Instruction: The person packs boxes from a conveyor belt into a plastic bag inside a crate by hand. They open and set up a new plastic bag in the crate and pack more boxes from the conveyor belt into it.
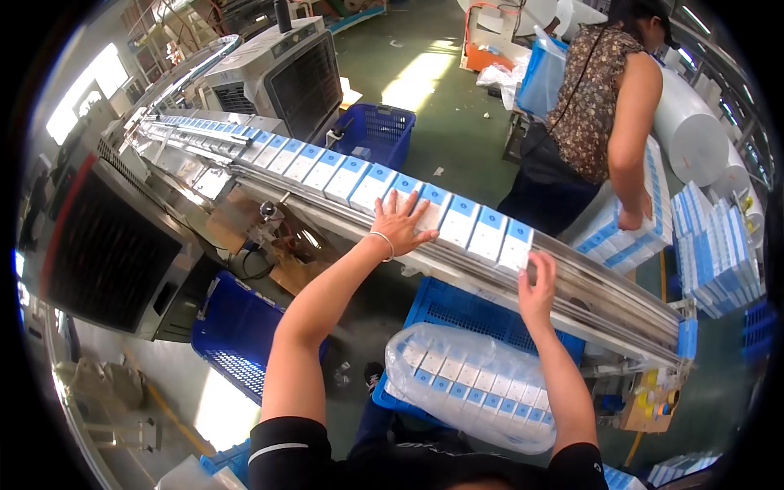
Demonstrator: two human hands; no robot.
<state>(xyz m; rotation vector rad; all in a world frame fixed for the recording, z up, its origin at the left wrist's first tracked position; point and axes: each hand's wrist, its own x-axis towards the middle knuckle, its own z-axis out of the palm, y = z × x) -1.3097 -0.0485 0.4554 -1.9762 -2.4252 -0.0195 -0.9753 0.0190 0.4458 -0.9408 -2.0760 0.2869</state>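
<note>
Clearly, the head view shows a long, narrow metal conveyor [629,303] which crosses in front of the person, and on it stands a row of small white cardboard boxes with blue tops [463,220], placed side by side. The left hand [400,229], which wears a pale thin bracelet [385,244] at the wrist, lies on these boxes with its fingers spread apart, so it is resting on them rather than clamped. The right hand [536,287] is at the near right end of the row, just beside the last box. Its fingers are curved; whether they have a hold on this box, I cannot tell.

Below the conveyor, between the forearms, a clear plastic bag filled with similar boxes [471,384] lies over a bright blue plastic crate [490,309]. To the left of it, on the floor, there is a dark blue plastic basket [245,335].

Across the conveyor, a co-worker in a patterned sleeveless top [592,90] bends over a large wrapped block of blue and white packs [625,233], one hand at its side. Behind it lies a thick white roll [690,131].
</note>
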